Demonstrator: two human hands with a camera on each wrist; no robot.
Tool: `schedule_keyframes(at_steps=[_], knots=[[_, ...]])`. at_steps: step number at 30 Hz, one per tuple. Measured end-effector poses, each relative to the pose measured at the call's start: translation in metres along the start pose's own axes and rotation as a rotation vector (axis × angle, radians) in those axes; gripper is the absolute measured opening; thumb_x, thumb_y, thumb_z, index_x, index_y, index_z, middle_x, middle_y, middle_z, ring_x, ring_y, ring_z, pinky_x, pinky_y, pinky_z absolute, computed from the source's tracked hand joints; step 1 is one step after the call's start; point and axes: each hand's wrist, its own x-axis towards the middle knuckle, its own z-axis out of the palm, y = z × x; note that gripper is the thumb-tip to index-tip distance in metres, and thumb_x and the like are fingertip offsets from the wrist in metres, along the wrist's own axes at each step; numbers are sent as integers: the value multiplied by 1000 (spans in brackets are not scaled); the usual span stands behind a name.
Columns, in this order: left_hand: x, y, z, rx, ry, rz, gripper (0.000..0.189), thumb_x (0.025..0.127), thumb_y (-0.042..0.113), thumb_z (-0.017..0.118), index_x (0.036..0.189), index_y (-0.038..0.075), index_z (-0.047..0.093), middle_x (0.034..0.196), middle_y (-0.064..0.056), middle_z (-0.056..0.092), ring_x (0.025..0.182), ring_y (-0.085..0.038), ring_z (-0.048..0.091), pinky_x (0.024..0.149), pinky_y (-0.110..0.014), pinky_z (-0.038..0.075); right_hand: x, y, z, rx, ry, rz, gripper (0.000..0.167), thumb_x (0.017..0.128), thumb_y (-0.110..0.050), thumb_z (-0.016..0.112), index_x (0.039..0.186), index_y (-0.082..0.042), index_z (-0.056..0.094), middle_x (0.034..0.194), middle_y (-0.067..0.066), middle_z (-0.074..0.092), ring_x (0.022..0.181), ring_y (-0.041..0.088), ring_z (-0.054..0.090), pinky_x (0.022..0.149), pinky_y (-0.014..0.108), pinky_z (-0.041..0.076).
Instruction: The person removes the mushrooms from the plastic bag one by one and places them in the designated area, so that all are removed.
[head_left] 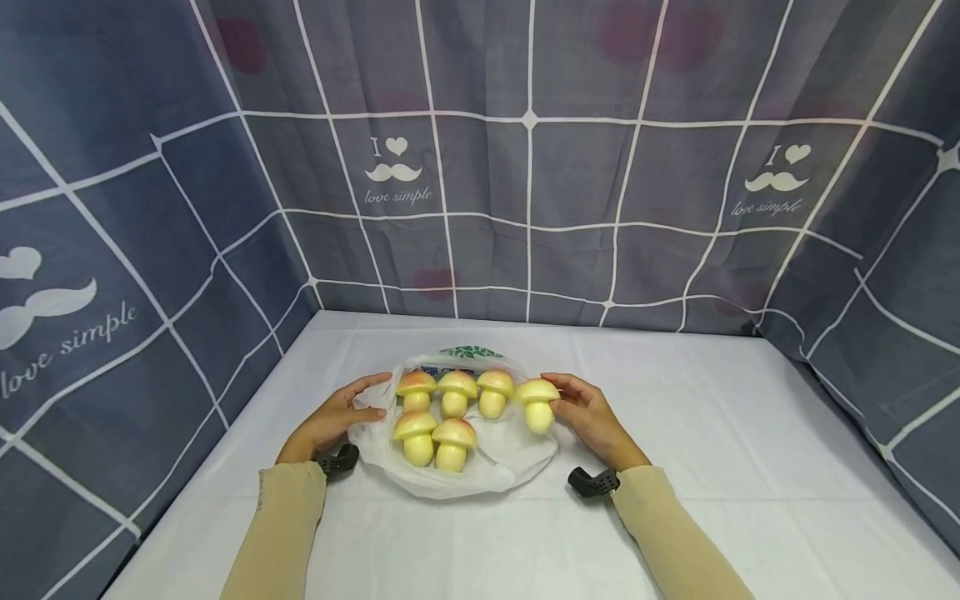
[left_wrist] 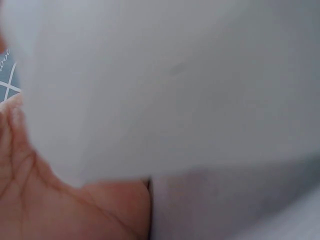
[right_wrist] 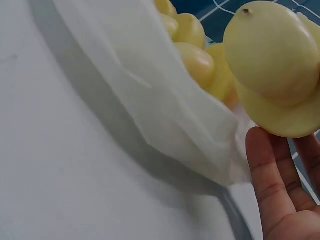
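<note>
A white plastic bag lies spread on the table, with several yellow toy mushrooms with red-tinged caps in it. At its left side my left hand grips the edge, thumb in front and fingers behind. In the left wrist view the bag covers most of the picture and hides the fingertips. My right hand holds one mushroom by its cap at the bag's right edge. Close up in the right wrist view, this mushroom sits above the fingertips, its stem end toward the camera.
A white cloth covers the table. Dark grey checked curtains with white lines and lettering stand behind it and on both sides. Green and blue print shows on the bag's far part. Each wrist carries a black camera mount.
</note>
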Motion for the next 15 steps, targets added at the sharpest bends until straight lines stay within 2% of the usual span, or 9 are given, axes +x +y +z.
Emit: schedule_keyframes(at_steps=[7, 11, 15], knots=[[-1, -1, 1, -15, -11, -5, 81, 101, 3, 73, 170, 2, 29, 158, -35, 46, 109, -20, 73, 86, -41, 64, -2, 0, -14, 135, 15, -34, 44, 101, 13, 56, 145, 10, 59, 132, -1, 69, 117, 11, 64, 97, 24, 56], [-1, -1, 0, -14, -7, -5, 81, 101, 4, 74, 170, 3, 30, 157, -33, 49, 109, -20, 74, 86, -42, 64, -3, -1, -20, 144, 40, -24, 45, 102, 13, 54, 146, 11, 57, 132, -1, 68, 118, 10, 63, 97, 24, 56], [-1, -1, 0, -9, -6, -1, 81, 102, 4, 73, 170, 3, 29, 160, -34, 44, 110, -18, 73, 87, -41, 64, -2, -1, -23, 139, 62, -14, 46, 100, 13, 53, 146, 12, 56, 132, -1, 68, 117, 11, 63, 96, 24, 57]])
